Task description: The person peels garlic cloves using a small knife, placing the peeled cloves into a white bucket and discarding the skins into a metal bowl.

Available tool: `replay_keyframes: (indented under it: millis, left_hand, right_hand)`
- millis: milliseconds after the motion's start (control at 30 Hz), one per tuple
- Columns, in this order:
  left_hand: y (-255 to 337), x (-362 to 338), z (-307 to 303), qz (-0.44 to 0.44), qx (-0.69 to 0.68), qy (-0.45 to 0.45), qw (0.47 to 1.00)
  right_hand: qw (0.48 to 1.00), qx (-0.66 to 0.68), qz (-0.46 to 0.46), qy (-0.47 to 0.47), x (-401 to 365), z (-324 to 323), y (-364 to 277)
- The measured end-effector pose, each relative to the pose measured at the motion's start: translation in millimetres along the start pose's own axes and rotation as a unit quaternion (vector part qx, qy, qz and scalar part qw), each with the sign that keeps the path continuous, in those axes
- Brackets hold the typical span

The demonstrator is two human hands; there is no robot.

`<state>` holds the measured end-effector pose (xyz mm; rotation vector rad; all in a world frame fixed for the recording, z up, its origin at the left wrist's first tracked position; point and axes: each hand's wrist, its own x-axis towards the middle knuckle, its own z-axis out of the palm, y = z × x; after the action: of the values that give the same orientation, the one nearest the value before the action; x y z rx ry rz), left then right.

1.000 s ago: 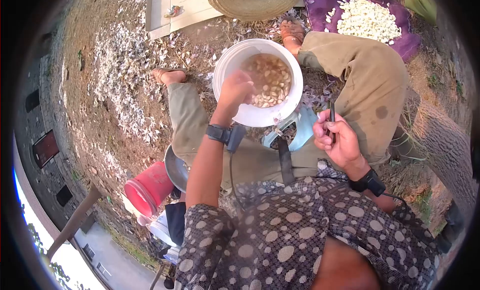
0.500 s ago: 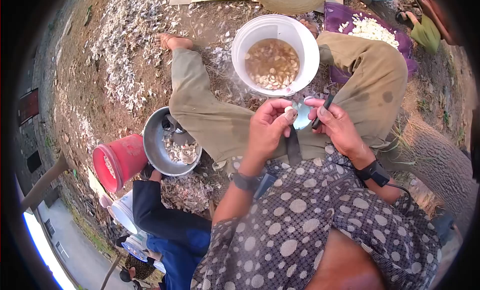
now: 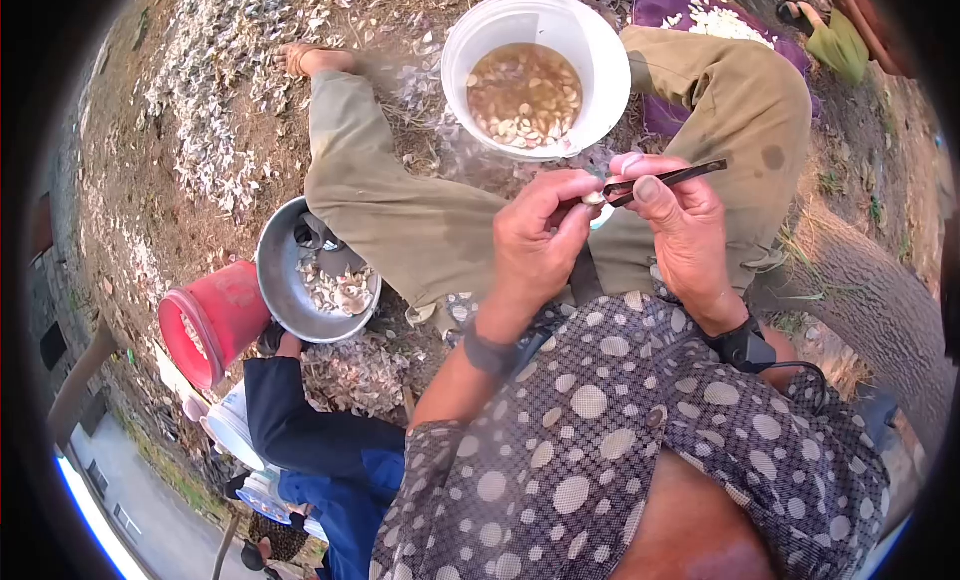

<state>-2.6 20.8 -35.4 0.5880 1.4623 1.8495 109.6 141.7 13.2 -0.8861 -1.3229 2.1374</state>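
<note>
My left hand (image 3: pixel 537 242) pinches a small pale garlic clove (image 3: pixel 594 197) between thumb and fingertips above my lap. Against the clove lies a thin dark knife (image 3: pixel 668 177), gripped by my right hand (image 3: pixel 680 235). Just beyond both hands stands a white bucket (image 3: pixel 600 50) filled with murky water and several soaking cloves. My legs in olive trousers lie on either side of it.
A metal bowl (image 3: pixel 280 300) with garlic skins sits at my left, beside a red bucket (image 3: pixel 215 315). A purple cloth (image 3: pixel 660 5) with peeled cloves lies beyond my right knee. Papery skins litter the ground. Another person's dark blue sleeve (image 3: pixel 300 430) shows at lower left.
My left hand came out of the white bucket with a clove and rose to meet the right hand. The knife now touches the clove.
</note>
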Motion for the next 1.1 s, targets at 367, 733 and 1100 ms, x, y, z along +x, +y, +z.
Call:
replay_keyframes:
  millis: [367,733,1100]
  left_hand:
    - [14.5,6.6,1.5,0.168,0.209,-0.033,0.963]
    - [8.7,-6.0,7.1,-0.132,-0.168,-0.011,0.977]
    - [4.1,-12.4,-0.2,-0.211,-0.193,0.012,0.958]
  right_hand:
    - [0.998,-0.056,0.001,0.028,-3.5,-2.2,3.1]
    - [0.999,-0.025,0.029,0.016,1.1,-3.5,15.1]
    - [0.986,0.153,0.040,0.059,7.0,-30.8,25.1]
